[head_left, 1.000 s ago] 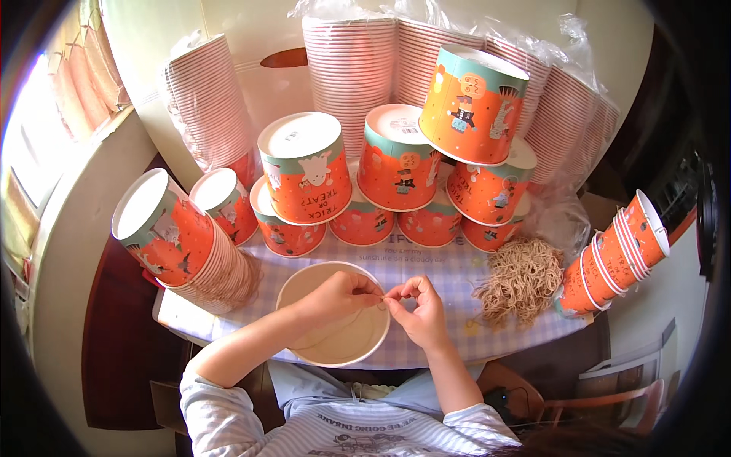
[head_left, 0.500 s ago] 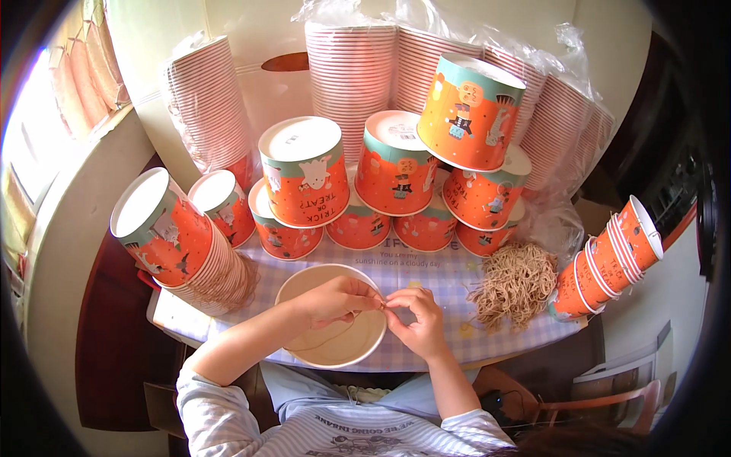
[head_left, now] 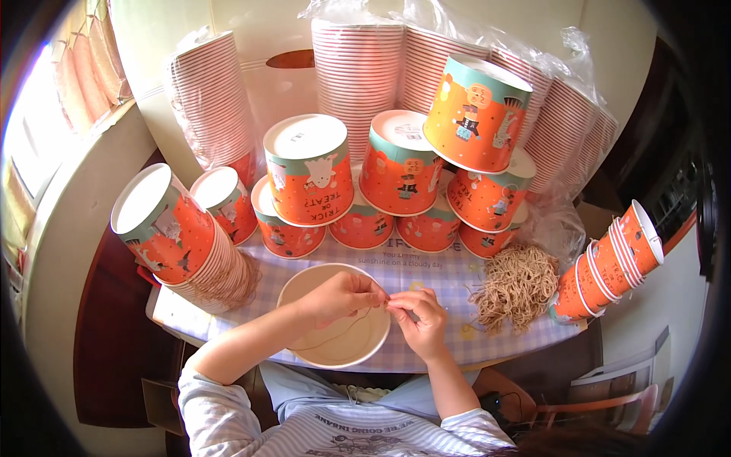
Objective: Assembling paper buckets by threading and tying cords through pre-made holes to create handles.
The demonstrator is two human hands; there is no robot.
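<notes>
A thin tan string (head_left: 352,329) hangs in a loose curve from my fingers across the mouth of an open paper tub (head_left: 354,352). My left hand (head_left: 341,297) is closed in a pinch over the tub, gripping the string. Fingertip to fingertip with it, my right hand (head_left: 420,318) also pinches the string, just past the tub's right rim. The exact spot where the fingers meet is too small to make out. The tub shows its pale inside and stands at the near table edge. To the right lies a heap of tan strings (head_left: 519,286).
Upside-down orange tubs (head_left: 308,183) are piled across the table's middle. Tall stacks of nested tubs in clear plastic (head_left: 358,76) stand behind. A leaning stack (head_left: 190,251) is at the left, and nested tubs (head_left: 609,263) tilt at the right. A checked cloth (head_left: 457,339) covers the table.
Both hands stay pinched together over the tub, with only small shifts of the fingers. The whole view has moved slightly; the tubs stand as before.
</notes>
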